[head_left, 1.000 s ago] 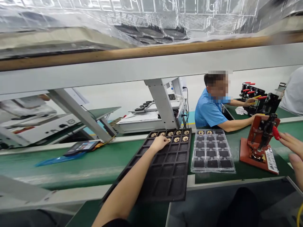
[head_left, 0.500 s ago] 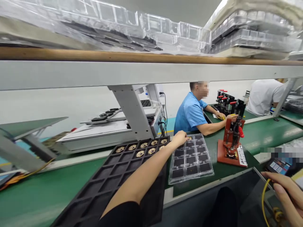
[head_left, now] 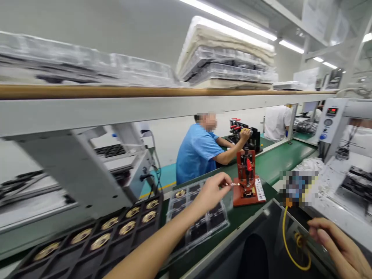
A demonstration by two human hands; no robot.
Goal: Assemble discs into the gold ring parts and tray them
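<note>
My left hand point(head_left: 216, 188) is pinched on a small metallic part point(head_left: 235, 184), held above the right side of a clear compartment tray point(head_left: 222, 226) and just left of a red toggle-clamp fixture point(head_left: 248, 180). One gold ring-shaped part point(head_left: 180, 193) lies in the clear tray's far left compartment. At the lower left, a black tray point(head_left: 113, 254) holds several gold rings in its far rows. My right hand point(head_left: 334, 238) hovers at the lower right, fingers loosely bent and apart, with nothing visible in it.
A shelf edge point(head_left: 145, 104) with packed trays crosses above. Beyond the green bench point(head_left: 279, 159), a person in blue point(head_left: 193, 153) works at black clamp fixtures. A yellow cable point(head_left: 286, 240) hangs beside my right hand; a machine point(head_left: 331, 124) stands at the right.
The view has turned right. My left hand has moved from the clear tray's far edge toward the red fixture, carrying the small part. My right hand has come away from the yellow cable.
</note>
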